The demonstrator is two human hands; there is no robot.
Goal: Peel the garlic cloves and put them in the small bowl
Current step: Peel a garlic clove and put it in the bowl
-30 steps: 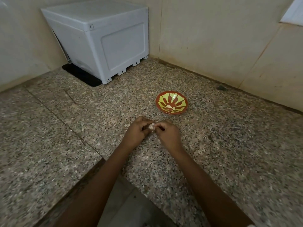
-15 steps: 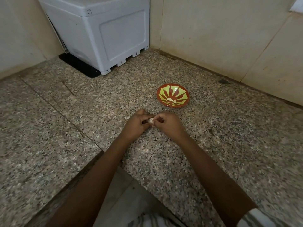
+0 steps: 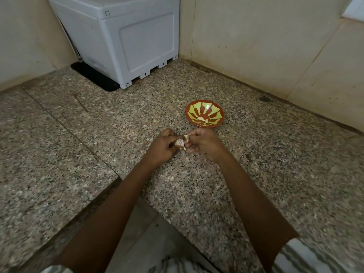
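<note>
A small red bowl (image 3: 216, 109) with a yellow-green sunburst pattern sits on the speckled granite counter (image 3: 275, 174), with two pale peeled cloves (image 3: 203, 120) lying in its bottom. Just in front of it, my left hand (image 3: 161, 146) grips a garlic clove (image 3: 179, 143) in its whitish skin. My right hand (image 3: 202, 143) pinches a strip of skin (image 3: 186, 137) that stands up from the clove's top. Both hands hover close above the counter.
A white plastic box (image 3: 128, 36) stands on a black mat (image 3: 94, 77) in the back left corner. Beige tiled walls (image 3: 266, 46) close the counter at the back and right. The counter's inner edge (image 3: 110, 186) drops to a lower surface between my forearms.
My hands have drawn slightly apart, and the right one has pulled a strip of skin up off the clove. The camera has tilted down, so the scene sits higher in view.
</note>
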